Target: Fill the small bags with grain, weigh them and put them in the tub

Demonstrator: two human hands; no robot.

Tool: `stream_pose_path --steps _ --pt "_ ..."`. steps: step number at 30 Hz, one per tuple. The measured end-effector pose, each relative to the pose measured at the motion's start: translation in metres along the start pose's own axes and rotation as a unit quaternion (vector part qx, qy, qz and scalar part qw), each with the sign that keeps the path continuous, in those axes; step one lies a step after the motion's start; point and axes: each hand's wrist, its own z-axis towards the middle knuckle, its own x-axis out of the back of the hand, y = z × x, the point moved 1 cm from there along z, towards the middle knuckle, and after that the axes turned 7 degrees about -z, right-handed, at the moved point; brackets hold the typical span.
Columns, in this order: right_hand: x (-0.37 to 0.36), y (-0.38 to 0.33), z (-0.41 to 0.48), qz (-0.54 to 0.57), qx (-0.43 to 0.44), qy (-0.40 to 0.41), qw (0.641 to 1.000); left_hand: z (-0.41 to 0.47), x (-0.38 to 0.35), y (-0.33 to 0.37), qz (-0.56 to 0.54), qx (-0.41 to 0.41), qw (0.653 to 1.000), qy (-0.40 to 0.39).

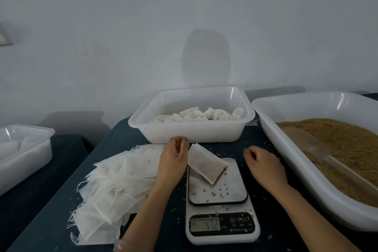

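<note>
A filled white bag [205,163] lies tilted across the far left corner of the white kitchen scale [222,200], among loose grains on the platform. My left hand [173,157] hovers just left of the bag, fingers curled loosely, not holding it. My right hand [263,164] hangs right of the scale, fingers curled and holding nothing. Behind the scale stands a white tub [155,127] with several filled bags. A big tub [286,149] on the right holds brown grain [347,141] and a clear scoop [311,145].
A fanned heap of empty white bags [114,186] lies left of the scale on the dark cloth. Another white tub [26,149] stands at the far left on a separate surface. Stray grains dot the cloth around the scale. A grey wall rises behind.
</note>
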Motion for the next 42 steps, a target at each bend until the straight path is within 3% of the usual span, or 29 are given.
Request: stream_pose_path --steps 6,18,28,37,42 --pt "-0.006 -0.005 -0.012 -0.106 0.04 0.002 0.994 0.004 -0.001 -0.007 0.013 0.015 1.0 0.006" --pt "-0.005 -0.005 -0.013 -0.121 0.042 0.004 0.992 -0.001 0.002 0.001 0.047 0.0 0.999 -0.025" --pt "-0.005 -0.004 -0.013 -0.114 0.043 0.01 0.993 -0.008 0.0 0.008 0.098 -0.036 0.99 -0.095" --pt "-0.004 -0.005 -0.015 -0.111 0.045 0.011 0.993 0.007 0.029 0.006 0.062 -0.013 0.998 -0.017" --pt "-0.004 -0.005 -0.015 -0.109 0.043 0.01 0.993 0.012 0.041 0.007 -0.027 0.003 0.999 0.027"
